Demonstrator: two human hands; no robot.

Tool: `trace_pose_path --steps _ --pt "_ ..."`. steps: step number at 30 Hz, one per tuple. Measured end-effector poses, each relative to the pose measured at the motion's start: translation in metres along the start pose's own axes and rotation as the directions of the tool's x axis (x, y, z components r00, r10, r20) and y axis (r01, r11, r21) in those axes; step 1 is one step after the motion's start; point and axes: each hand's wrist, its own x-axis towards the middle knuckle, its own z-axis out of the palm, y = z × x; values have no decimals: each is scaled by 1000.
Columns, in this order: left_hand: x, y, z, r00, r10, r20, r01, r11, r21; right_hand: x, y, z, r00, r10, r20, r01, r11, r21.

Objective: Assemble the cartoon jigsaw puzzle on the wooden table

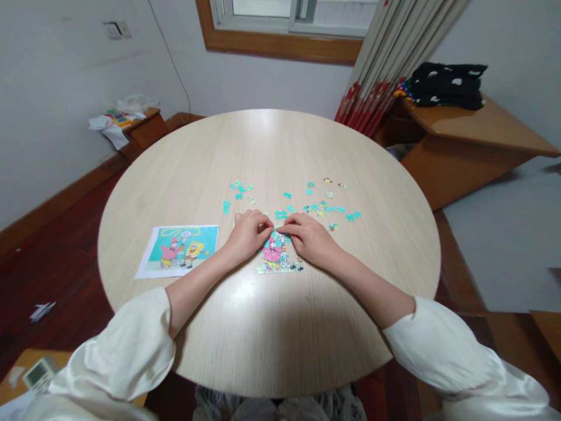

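A partly joined jigsaw puzzle point(272, 257) with a pink starfish figure lies flat on the round table point(272, 333). My left hand point(249, 233) and my right hand point(309, 237) meet at its upper edge, fingertips nearly touching. Both hands are closed in a pinch around a small teal puzzle piece, which the fingers mostly cover. Left of the puzzle lies a printed reference picture point(184, 251) of the same cartoon figures. Just beyond my fingers sit several loose teal pieces point(280, 215).
More loose pieces spread to the far left point(239, 188) and to the right point(335, 209) of the hands. Past the table stand a window point(289, 41), a curtain point(385, 64) and a wooden cabinet point(473, 134) with black cloth point(447, 88) on top.
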Motion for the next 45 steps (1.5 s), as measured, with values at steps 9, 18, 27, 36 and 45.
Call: trace_pose_path --steps 9,18,27,36,45 --pt "-3 3 -5 996 78 -47 -76 996 49 -2 -1 -5 997 19 -72 -21 1000 -17" --pt "-6 -5 -18 962 273 -5 -273 962 23 -4 20 -26 945 180 -274 -171 984 59" --pt "-7 -3 -21 955 295 26 -293 954 -59 -6 24 -27 933 195 -302 -178 980 84" --pt "-7 -4 -22 948 303 97 -306 952 16 -6 25 -27 934 177 -309 -162 984 75" --pt "-7 -11 -36 953 301 32 -303 949 92 -8 37 -36 903 199 -381 -185 980 74"
